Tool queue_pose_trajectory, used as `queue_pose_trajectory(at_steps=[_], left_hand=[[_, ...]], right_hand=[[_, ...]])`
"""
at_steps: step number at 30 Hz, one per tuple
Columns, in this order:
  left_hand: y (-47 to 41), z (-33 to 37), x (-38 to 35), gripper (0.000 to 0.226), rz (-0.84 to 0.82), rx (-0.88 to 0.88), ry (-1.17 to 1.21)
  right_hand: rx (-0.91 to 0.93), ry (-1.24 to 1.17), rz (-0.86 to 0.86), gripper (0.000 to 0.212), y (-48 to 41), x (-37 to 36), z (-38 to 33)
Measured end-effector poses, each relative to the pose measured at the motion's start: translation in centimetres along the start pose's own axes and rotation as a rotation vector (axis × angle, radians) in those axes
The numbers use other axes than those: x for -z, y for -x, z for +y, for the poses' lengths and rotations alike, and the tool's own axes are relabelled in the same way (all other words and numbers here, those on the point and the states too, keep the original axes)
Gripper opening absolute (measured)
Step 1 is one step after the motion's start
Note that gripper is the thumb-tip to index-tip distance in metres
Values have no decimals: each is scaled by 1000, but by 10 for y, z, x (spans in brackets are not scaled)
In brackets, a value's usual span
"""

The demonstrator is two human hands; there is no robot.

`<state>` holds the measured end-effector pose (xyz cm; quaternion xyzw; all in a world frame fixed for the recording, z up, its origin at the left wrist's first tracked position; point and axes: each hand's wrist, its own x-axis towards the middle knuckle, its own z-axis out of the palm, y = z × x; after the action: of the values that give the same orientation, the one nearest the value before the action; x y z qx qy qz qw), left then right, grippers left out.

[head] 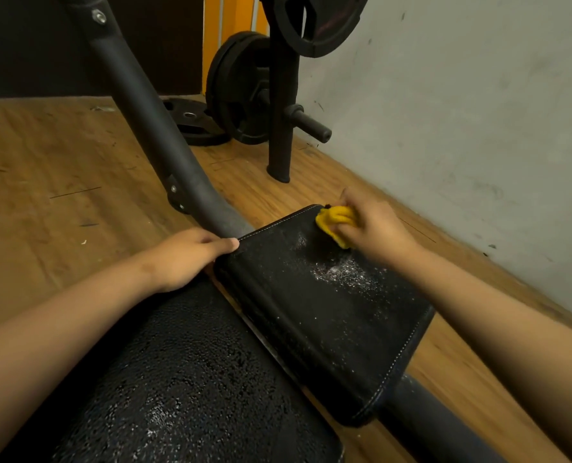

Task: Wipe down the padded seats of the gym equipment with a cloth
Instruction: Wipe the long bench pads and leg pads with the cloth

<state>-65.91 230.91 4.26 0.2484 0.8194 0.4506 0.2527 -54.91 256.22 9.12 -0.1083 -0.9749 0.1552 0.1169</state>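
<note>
Near pad (191, 379) glistens wet; left hand (184, 259) grips the seat (328, 322) corner; right hand (374, 228) bunches a soft, light-looking cloth (334, 222).

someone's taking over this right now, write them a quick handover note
Right hand grips the yellow cloth, pressed on the far end of the small pad.
Left hand holds that pad's far left corner.
Done: a dark patch beside the cloth looks wiped.
Left: white specks cover the rest of the small pad, and the big pad nearer you is speckled too.
</note>
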Motion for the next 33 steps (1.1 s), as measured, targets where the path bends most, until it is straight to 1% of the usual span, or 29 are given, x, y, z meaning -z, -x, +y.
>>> queue_pose_trajectory(at_steps=[4,6,7,9,11,14,16,21,23,25,27,29,33], left_hand=[[-1,-2,0,34,-2,-8,-6],[-1,-2,0,34,8,-8,-2],[-1,-3,-1,35,11,-12,2],[-2,-4,-1,35,12,-18,6],[-2,-4,-1,35,13,-27,5],[-4,-5,0,36,8,-32,13],[-5,-6,0,37,7,-37,4],[-3,-3,0,34,9,-37,-21],[-2,-4,0,34,24,-31,-29],[-1,-4,1,35,29,-26,-46],[-1,-3,0,34,40,-29,-81],[0,-2,0,34,66,-38,-127],[0,-2,1,32,73,-35,-170]], right_hand=[[241,-130,-131,21,55,3,-29],[286,-158,-177,22,67,9,-25],[267,-157,-193,22,65,13,-19],[158,-94,-172,22,52,19,0],[27,-21,-76,21,32,20,21],[-52,40,28,19,11,13,33],[-49,60,34,20,16,10,26],[177,-34,-77,21,83,18,-3],[215,-84,-135,19,104,24,-1],[178,-152,-171,19,106,29,8],[100,-165,-166,21,94,32,22],[27,-103,-120,20,75,32,35],[-53,-16,-42,20,43,30,49]])
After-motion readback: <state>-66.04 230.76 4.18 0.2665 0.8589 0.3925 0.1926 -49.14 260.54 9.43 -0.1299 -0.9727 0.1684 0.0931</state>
